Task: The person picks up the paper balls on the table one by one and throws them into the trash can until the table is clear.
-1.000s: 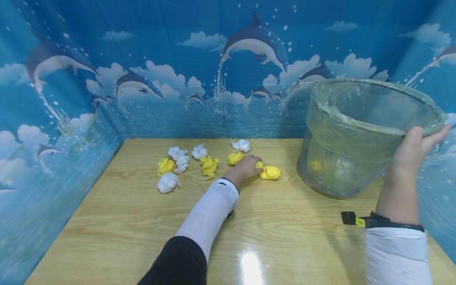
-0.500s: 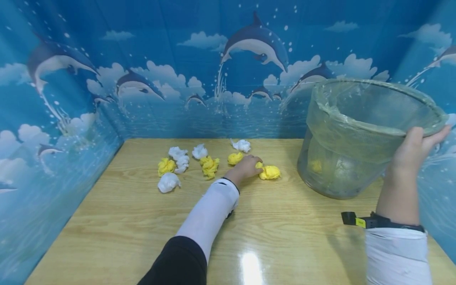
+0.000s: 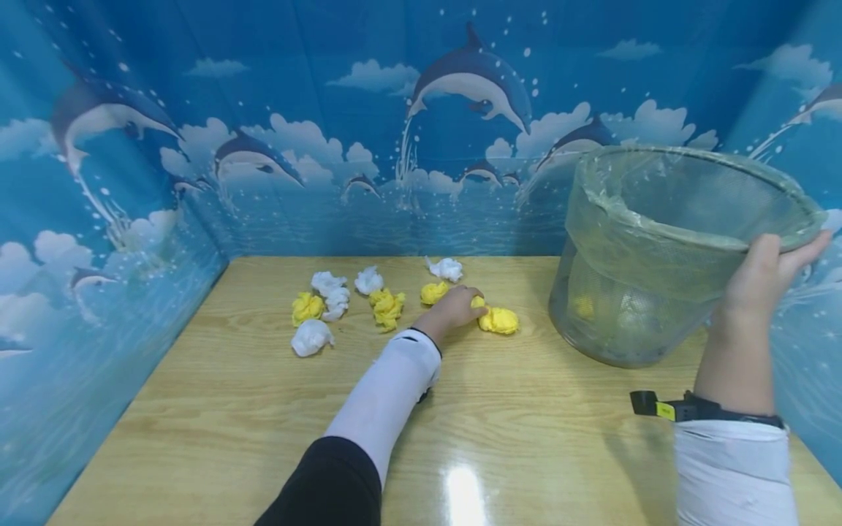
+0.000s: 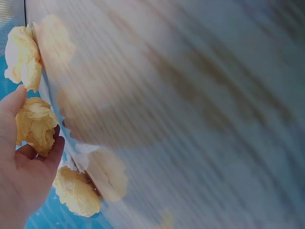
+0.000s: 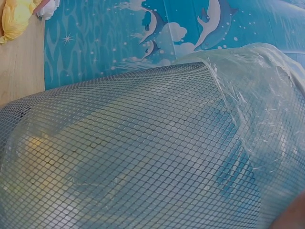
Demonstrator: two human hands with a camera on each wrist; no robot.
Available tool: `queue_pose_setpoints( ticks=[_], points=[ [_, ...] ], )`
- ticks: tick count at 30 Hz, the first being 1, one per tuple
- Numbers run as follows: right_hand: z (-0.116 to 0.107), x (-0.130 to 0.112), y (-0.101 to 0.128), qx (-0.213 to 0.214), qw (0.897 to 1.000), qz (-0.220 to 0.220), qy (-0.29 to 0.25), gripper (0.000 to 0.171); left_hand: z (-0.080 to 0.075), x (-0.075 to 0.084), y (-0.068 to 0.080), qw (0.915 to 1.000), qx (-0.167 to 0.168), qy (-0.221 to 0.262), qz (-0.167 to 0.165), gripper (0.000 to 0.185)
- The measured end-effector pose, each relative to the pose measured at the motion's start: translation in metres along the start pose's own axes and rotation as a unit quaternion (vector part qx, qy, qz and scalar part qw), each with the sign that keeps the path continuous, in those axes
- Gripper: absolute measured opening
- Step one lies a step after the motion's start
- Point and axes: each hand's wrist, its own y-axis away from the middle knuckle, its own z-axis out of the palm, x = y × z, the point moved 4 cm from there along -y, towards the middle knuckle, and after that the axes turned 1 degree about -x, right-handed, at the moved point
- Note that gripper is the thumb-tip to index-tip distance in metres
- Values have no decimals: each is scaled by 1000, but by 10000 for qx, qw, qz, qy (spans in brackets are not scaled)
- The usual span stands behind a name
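Two hands share the work. The right hand [image 3: 766,274] tilts the grey wire-mesh wastebasket lined with a clear plastic bag [image 3: 658,256], thumb outside and fingers hooked over the near rim, so the mouth leans toward the paper on the light wooden table [image 3: 263,409]. The basket stands at the table's right side, its base resting on the wood; the right wrist view shows the mesh [image 5: 143,143] and the crinkled liner folded over the rim. A little yellow shows dimly through the wall, seemingly paper lying at the bottom.

Holding that tilt steady seems the main thing, since a rim that sags would narrow the opening. The left hand [image 3: 457,307] lies knuckles-up near the table's far edge, fingers curled round a small crumpled yellow paper ball [image 4: 34,124]; the left wrist view shows it pinched between thumb and fingertips. A firm, whole-ball pinch is probably best, because loose folds could spring open.

Just right of that hand lies a larger crumpled yellow paper wad [image 3: 500,319], seemingly touching it, with a smaller yellow one [image 3: 433,292] to the left. Further left, yellow and white crumpled balls [image 3: 329,307] lie scattered, all apart from the basket.
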Motion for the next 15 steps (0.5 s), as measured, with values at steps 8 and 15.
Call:
queue_pose_setpoints(
  ticks=[8, 15],
  points=[
    [1, 0, 2, -7, 9999, 88, 62, 69, -5, 1, 4, 9997, 148, 158, -88, 48],
    [0, 0, 1, 22, 10000, 26, -7, 70, -12, 0, 2, 9980, 445, 451, -88, 47]
  ],
)
